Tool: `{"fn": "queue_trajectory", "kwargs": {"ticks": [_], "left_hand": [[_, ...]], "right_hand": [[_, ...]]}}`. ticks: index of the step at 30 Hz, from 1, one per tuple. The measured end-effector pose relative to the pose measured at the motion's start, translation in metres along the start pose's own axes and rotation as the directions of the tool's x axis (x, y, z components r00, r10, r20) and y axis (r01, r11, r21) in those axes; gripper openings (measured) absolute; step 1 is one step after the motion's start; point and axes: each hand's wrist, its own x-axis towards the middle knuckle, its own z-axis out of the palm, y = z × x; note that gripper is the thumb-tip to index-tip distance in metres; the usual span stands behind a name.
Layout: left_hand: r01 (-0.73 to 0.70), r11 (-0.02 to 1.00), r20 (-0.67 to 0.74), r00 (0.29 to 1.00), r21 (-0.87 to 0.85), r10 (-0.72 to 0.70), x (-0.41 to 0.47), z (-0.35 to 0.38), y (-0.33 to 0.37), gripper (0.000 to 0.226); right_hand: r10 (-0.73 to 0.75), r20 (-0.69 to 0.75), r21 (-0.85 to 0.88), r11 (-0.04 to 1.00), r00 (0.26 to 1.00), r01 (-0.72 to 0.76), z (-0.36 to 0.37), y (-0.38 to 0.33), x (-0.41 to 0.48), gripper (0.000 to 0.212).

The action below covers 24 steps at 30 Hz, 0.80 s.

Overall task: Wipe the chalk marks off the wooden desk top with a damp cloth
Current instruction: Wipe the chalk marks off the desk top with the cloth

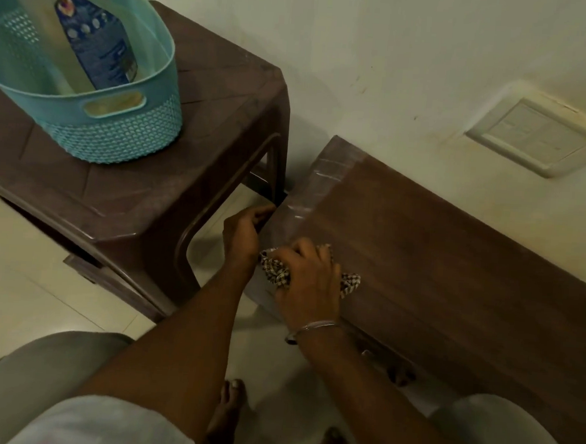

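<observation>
The wooden desk top [437,251] runs from the centre to the right edge, against the wall. Faint white chalk marks [325,175] show along its left end strip. My right hand [307,281] presses a checked cloth [276,272] onto the desk's near left corner, fingers closed over it; part of the cloth [349,282] sticks out to the right of the hand. My left hand [244,234] grips the desk's left edge, fingers curled around it. A thin bangle sits on my right wrist.
A brown plastic table [123,177] stands just left of the desk with a narrow gap between them. On it sits a teal basket [126,125] holding a dark blue bottle [96,41]. A wall switch plate [530,136] is behind the desk. My bare feet are on the tiled floor below.
</observation>
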Motion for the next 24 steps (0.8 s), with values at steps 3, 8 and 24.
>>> {"fn": "queue_trajectory", "kwargs": {"ticks": [3, 8, 24], "left_hand": [[0.023, 0.998, 0.011, 1.0, -0.058, -0.023, -0.002, 0.001, 0.003, 0.03], [0.012, 0.998, 0.001, 1.0, -0.069, -0.012, -0.005, 0.002, 0.007, 0.03], [-0.21, 0.941, 0.09, 0.977, 0.267, 0.192, -0.003, 0.0, 0.007, 0.03]], "right_hand": [[-0.014, 0.007, -0.059, 0.998, 1.0, 0.014, -0.004, 0.011, 0.021, 0.039], [0.16, -0.072, -0.004, 0.987, 0.984, -0.161, -0.007, 0.008, 0.051, 0.047], [0.095, -0.097, -0.009, 0.995, 0.991, -0.096, 0.003, 0.003, 0.067, 0.042]]}}
